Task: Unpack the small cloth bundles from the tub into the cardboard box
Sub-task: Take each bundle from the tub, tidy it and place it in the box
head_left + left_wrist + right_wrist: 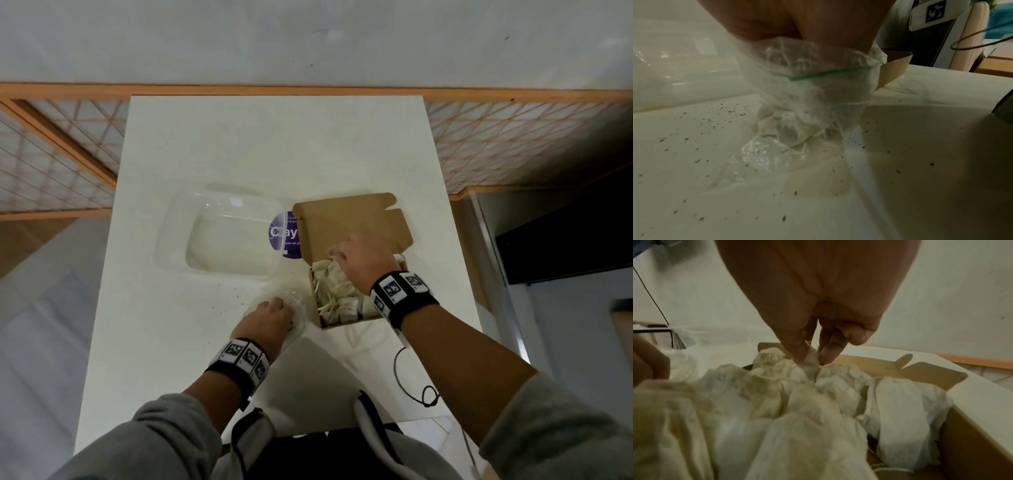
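A brown cardboard box stands open on the white table, right of centre, packed with several small cream cloth bundles. My right hand hovers over the box's far end; thumb and forefinger pinch the top of one cloth bundle among the others. The clear plastic tub sits left of the box and looks empty. My left hand grips the top of a clear zip bag with a green stripe, standing on the table by the box's near left corner. A cloth bundle lies inside that bag.
A round purple label shows between tub and box. Dark crumbs are scattered on the table around the bag. A black cable loops near the front right edge. Orange-framed mesh panels flank the table.
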A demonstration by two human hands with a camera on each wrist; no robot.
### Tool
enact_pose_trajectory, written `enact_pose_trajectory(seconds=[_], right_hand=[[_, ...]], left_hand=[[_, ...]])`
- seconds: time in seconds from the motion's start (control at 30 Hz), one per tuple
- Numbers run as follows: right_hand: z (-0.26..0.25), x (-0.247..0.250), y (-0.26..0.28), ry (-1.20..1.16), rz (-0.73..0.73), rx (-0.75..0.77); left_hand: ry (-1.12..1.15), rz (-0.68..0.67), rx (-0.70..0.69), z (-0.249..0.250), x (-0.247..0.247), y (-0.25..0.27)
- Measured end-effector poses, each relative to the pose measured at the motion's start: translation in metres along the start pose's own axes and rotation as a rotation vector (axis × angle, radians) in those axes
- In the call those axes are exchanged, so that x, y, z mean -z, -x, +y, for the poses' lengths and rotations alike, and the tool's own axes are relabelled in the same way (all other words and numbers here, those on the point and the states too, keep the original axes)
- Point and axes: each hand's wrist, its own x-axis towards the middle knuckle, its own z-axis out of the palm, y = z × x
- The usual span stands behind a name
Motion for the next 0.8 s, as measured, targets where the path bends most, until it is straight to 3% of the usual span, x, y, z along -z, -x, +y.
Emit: enact_pose_trajectory(seconds=[0.17, 0.37, 0.57, 0.7, 0.8], right_hand=[[0.008, 0.023, 0.021, -0.169, 0.124, -0.042], [0.052, 0.065, 0.07, -0.267, 0.268, -0.063], [0.084, 0.047, 0.097, -0.212, 0.043, -0.064], [0.08, 0.023, 0.083, -0.152, -0.1, -0.108], [0.077, 0.009, 0.065, -0.148, -0.129, -0.157]], left_hand=[[-0.019, -0.014, -0.01, -0.001, 0.004, 0.0], [0.01, -0.041, -0.039, -0.002, 0.011, 0.002], [-0.009, -0.026, -0.075, 0.006, 0.027, 0.014], [0.056, 0.057, -0.081, 0.008, 0.034, 0.026], [0.174, 0.112, -0.051, 0.009, 0.039, 0.035]])
